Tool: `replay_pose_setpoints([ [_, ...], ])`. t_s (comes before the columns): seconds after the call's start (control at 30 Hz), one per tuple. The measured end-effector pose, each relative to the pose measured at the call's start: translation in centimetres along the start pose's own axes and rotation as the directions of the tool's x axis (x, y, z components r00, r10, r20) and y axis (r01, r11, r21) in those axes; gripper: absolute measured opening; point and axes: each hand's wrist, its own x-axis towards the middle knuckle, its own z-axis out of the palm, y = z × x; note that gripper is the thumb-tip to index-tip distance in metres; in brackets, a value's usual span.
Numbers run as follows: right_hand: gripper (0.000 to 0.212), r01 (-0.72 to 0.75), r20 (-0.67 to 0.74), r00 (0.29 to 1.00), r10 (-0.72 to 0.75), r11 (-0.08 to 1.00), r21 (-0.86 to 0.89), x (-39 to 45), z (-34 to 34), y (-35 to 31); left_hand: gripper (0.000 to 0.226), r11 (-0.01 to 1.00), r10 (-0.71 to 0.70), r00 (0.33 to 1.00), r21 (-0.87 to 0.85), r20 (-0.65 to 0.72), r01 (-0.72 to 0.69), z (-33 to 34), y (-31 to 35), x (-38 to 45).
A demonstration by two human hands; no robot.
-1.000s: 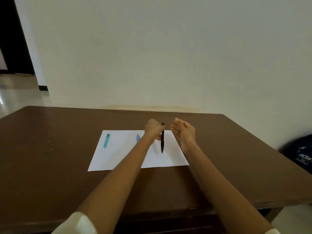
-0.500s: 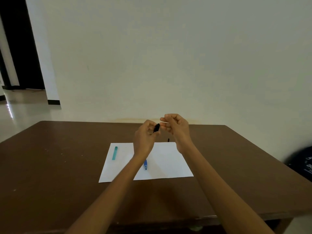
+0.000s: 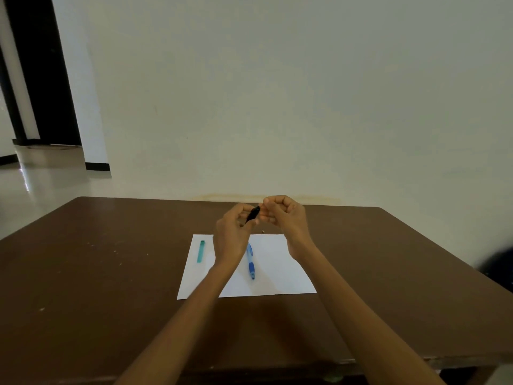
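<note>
Two hands are up over the far edge of the one white sheet of paper [image 3: 277,276], and between them is one black pen [image 3: 253,213], held in the air above that edge and tilted, its upper end leaning to the right. The left hand [image 3: 234,236] has its fingers curled round the lower part of the black pen, so most of the barrel is hidden in the grip and only a short dark length shows. The right hand [image 3: 287,218] comes in close from the other side, fingers tightly curled, its fingertips pinching the top end of that same pen; the two hands are nearly touching there. Down on the sheet of paper there are two things: one blue pen [image 3: 250,263] lying near the middle, running from the far edge toward the near edge, partly covered at its far end by the left wrist, and one teal strip [image 3: 200,251] lying by the sheet's left edge, well apart from the blue pen. Just beyond the sheet's far edge sits one tiny speck [image 3: 262,231], too small to identify. The sheet lies flat on one brown table [image 3: 97,273], and well to the sheet's right, past the table's edge, one dark bag [image 3: 499,270] shows partly.
</note>
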Motion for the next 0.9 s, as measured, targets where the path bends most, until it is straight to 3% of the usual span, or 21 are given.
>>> replay_pose_setpoints([
  [0.37,0.018,0.006,0.012,1.000,-0.006,1.000,-0.007,-0.4,1.1,0.4,0.014,0.994,-0.014,1.000,0.111,0.001,0.014,-1.2,-0.4,-0.4],
  [0.9,0.019,0.050,0.073,0.997,-0.039,0.985,-0.166,-0.8,1.2,1.1,0.020,0.980,0.010,1.000,0.199,-0.018,-0.006,-1.7,-0.5,-0.8],
])
